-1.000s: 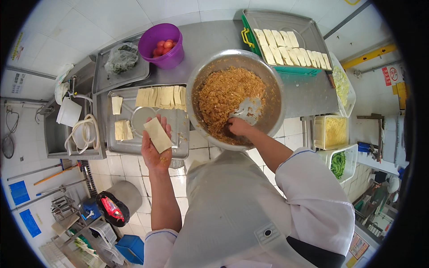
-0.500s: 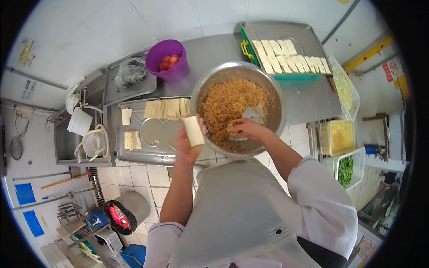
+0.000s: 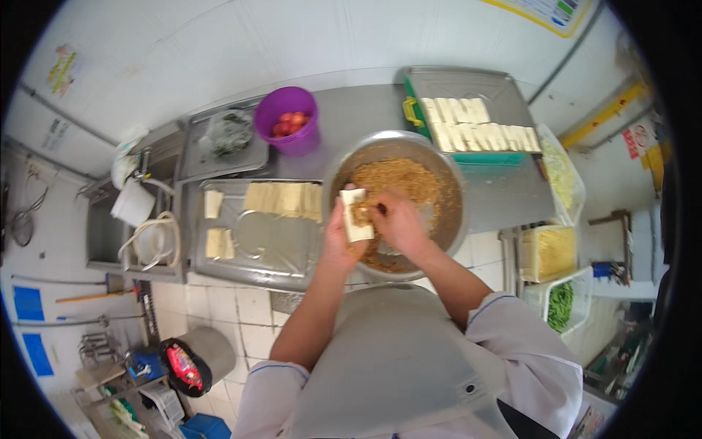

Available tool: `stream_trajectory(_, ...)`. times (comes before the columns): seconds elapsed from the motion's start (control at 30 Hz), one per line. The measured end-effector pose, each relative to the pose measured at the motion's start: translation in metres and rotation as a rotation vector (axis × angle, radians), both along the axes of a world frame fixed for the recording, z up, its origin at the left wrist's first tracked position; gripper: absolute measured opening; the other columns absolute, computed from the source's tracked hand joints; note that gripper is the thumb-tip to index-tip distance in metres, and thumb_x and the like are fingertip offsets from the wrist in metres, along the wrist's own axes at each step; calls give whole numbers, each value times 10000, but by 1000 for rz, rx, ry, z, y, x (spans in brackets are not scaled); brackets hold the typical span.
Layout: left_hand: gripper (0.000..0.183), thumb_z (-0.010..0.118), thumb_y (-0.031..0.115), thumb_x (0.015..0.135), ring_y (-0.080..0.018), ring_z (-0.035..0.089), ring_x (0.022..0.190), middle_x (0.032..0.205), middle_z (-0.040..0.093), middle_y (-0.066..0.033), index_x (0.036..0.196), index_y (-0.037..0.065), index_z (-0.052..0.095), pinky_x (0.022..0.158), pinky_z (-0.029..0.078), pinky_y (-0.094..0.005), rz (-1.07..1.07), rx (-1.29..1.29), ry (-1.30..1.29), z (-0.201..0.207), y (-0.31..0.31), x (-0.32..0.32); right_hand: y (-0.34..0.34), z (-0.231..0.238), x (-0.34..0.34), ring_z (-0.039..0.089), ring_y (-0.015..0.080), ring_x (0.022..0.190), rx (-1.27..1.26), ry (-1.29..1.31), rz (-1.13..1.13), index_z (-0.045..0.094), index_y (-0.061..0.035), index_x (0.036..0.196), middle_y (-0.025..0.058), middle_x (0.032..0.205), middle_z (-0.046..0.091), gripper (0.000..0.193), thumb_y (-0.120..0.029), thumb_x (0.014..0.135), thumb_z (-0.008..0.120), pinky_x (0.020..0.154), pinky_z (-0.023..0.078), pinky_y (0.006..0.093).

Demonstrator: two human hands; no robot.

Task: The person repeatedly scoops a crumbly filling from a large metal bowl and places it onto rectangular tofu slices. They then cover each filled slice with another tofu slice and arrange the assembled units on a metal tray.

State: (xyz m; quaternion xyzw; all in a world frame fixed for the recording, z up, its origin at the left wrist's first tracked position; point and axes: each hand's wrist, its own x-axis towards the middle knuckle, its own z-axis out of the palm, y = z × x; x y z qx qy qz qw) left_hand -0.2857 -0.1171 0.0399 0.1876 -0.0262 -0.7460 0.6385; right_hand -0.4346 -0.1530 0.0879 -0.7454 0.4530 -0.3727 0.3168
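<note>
My left hand (image 3: 341,240) holds a pale cream rectangular slice (image 3: 357,233) over the left side of a big steel bowl (image 3: 458,219). A clump of brown crumbly filling (image 3: 360,214) lies on the slice. Fingers closed, my right hand (image 3: 402,225) presses at that clump; whatever its fingertips hold is partly hidden. More brown filling (image 3: 398,175) is heaped in the bowl, with bare metal showing at its lower right. To the left, a steel tray (image 3: 270,238) carries a row of similar pale slices (image 3: 281,199) and small piles (image 3: 219,244).
Beyond the bowl to the right, pale pieces (image 3: 482,137) lie in two rows on a tray above a green crate. A purple bucket (image 3: 287,117) holds red round produce. Bins of yellow shreds (image 3: 548,252) and chopped greens (image 3: 561,304) stand at right; a sink (image 3: 110,241) at left.
My left hand has brought the slice right, over the bowl. My right hand has lifted from the filling to the slice, where a brown clump now lies. The whole view has shifted slightly.
</note>
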Motion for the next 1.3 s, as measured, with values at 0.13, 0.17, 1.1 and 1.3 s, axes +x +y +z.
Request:
stream_trajectory(0.13,516,614,226,1077,-271,532,1441,1520,601,-91,1573,153,489,1236,400,-462,-36,-155,-144,3,-1,-1,2,13,-9,687,343,863,88,-37,44,699,12,990,163,946,657,122,-66,917,757,771,541,415)
stream_trajectory(0.17,537,610,216,1077,-277,536,1434,1527,587,-93,1589,149,462,1232,400,-464,-40,-119,-143,6,0,2,4,17,-6,694,327,866,179,-108,62,694,11,999,157,950,657,131,-69,918,759,776,544,405)
stream_trajectory(1.1,483,540,280,1124,-215,606,1342,1454,629,-80,1574,109,496,1151,476,-400,-157,68,-110,16,11,-1,4,29,-11,707,294,839,16,-119,82,705,-14,1052,152,978,643,195,-74,898,809,701,563,403)
stream_trajectory(1.3,515,467,452,1144,-243,611,1341,1450,640,-76,1518,105,540,1175,463,-435,-173,-4,-95,21,13,-6,1,26,-9,683,391,947,-10,11,38,722,-21,1166,184,1119,652,266,-93,916,776,845,575,453)
